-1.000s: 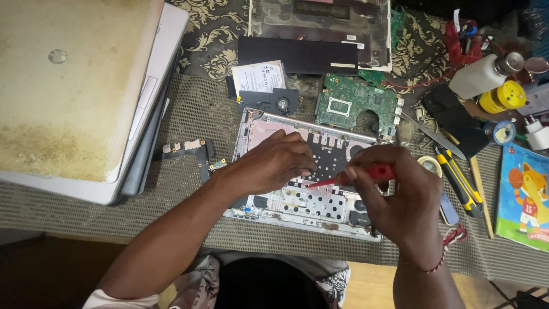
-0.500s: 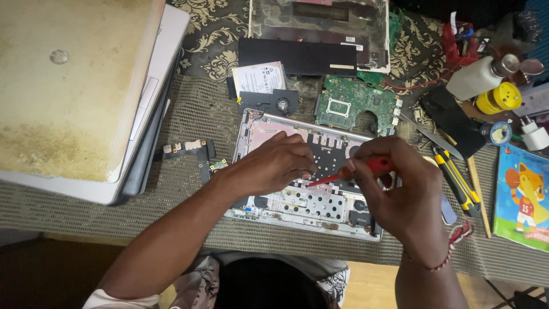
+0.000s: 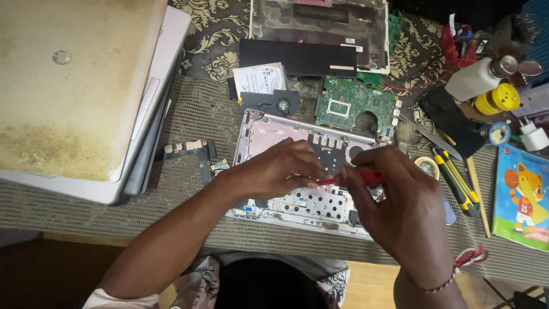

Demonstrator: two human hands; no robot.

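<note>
Grasping red screwdriver (image 3: 357,178), right hand (image 3: 400,212) works over opened laptop shell (image 3: 297,171) near desk front edge; left hand (image 3: 274,169) rests flat, released. One green board (image 3: 351,109), one white-labelled drive (image 3: 260,79) behind; one colourful book (image 3: 521,197) at right edge.

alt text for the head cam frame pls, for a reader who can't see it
Seen from above, the right hand holds a red-handled screwdriver over an opened laptop base, while the left hand rests on it. A green circuit board, a black battery and hand tools lie around it on a patterned cloth.
</note>
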